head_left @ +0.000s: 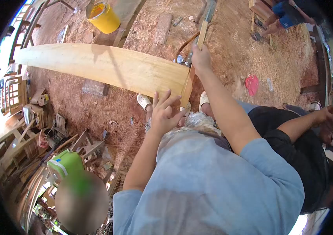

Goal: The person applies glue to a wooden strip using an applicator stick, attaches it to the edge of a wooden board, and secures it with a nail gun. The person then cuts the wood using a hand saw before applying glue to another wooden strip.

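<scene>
Nearest, a pale blue shirt (213, 176) is seen. Beyond, the wide board (107, 64) is laid left to right, its right end by the nearer left hand (164, 114), whose fingers are spread, contact uncertain. The narrow strip (189, 87), running near to far, is gripped by the outstretched right hand (201, 60).

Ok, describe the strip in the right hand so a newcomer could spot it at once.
Find the long pale board stretching across the picture's upper left. At its right end, the right hand grips the strip, which sticks out above the fist. Pale and slim, it is far narrower than the board beside it.
</scene>
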`<state>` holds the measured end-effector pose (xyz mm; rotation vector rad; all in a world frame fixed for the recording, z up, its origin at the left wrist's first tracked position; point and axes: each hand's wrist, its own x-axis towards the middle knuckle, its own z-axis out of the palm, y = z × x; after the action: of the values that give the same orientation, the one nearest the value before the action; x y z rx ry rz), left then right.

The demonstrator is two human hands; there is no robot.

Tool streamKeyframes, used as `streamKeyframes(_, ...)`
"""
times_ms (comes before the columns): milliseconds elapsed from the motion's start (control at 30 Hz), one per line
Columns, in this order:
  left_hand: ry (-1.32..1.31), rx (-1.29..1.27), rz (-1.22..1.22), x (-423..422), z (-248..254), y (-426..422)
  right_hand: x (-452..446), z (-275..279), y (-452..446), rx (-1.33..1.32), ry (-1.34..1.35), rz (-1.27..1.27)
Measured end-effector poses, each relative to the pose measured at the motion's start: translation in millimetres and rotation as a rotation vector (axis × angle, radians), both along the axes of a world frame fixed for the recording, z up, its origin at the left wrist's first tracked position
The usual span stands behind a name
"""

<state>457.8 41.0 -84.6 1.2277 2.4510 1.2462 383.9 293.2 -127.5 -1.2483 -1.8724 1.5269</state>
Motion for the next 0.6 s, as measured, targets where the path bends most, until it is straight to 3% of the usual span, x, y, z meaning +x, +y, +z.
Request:
streamKeyframes(433, 0.096, 0.087, 0.082, 8.5, -11.4, 7.0, -3.2, -3.0, 1.3, 0.009, -0.076, 0.0)
streamKeyframes(467, 0.104, 0.08, 0.08, 9.0, -14.9, 5.7, -1.3, -1.1, 2.6, 0.07, -0.155, 0.048)
streamKeyframes(600, 0.166, 0.069, 0.067, 7.5, -29.5, 2.1, 32.6, 17.6, 13.8, -0.045, -0.046, 0.301)
